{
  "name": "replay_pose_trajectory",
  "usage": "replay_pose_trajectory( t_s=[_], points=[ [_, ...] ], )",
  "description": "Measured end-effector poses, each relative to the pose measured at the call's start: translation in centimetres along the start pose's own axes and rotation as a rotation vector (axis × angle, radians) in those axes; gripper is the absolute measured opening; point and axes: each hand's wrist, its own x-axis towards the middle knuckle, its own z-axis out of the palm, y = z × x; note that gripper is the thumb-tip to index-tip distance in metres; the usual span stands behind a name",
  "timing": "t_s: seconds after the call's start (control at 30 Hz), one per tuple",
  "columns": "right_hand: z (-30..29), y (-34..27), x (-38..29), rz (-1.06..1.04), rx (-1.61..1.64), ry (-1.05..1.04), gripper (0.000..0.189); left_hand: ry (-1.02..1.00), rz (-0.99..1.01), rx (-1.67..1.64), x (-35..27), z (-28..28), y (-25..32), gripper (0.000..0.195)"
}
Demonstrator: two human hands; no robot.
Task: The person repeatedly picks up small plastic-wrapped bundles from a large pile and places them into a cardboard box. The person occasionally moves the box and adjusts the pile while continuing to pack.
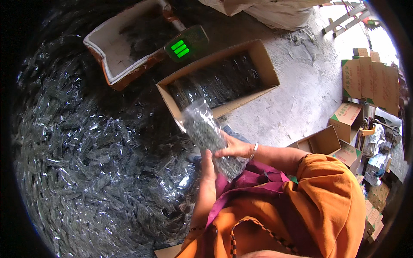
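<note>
Between my two hands is a clear plastic packet [206,132] filled with dark, greenish-grey strands. My right hand [235,146] grips its side, thumb and fingers spread across the film. On the opposite side my left hand [208,166] supports it, with the thumb showing on top and the other fingers hidden beneath. The packet slants, its far end overlapping the near left corner of an uncovered cardboard box [267,69]. Inside that box, similar shiny packets [222,79] lie packed side by side.
A large heap of similar packets [96,180] spreads on my left. Beyond it stand a white-lined scoop-shaped pan [113,63] and a lit green digital display [180,48]. Cardboard cartons [348,116] stand at right, beside scissors [393,129]. White sacks [277,16] rest at the far side.
</note>
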Motion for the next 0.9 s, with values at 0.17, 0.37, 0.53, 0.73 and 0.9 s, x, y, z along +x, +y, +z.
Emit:
replay_pose_trajectory(
  t_s=[0.17, 0.37, 0.53, 0.73, 0.9],
  points=[
    [-10.2, -2.9, 2.4, 0.036, 0.047, 0.120, 0.067, -0.040, 0.289, 0.399, 6.2, 1.7, -0.2, 0.077],
    [-30.9, -6.3, 11.1, 0.463, -0.517, 0.718, 0.089, 0.192, 0.661, 1.570, 14.5, 0.3, -1.1, 0.079],
    [-39.6, -2.5, 13.4, 0.516, -1.274, 0.776, 0.137, 0.249, 0.546, 1.757, 17.2, -0.1, -2.4, 0.081],
    [-41.9, 3.1, 16.0, 0.498, -1.412, 1.008, 0.145, 0.245, 0.631, 1.800, 19.3, -0.2, -2.5, 0.085],
    [-42.3, 2.7, 17.0, 0.568, -1.493, 0.970, 0.141, 0.247, 0.610, 1.789, 18.9, -0.3, -2.5, 0.083]
  ],
)
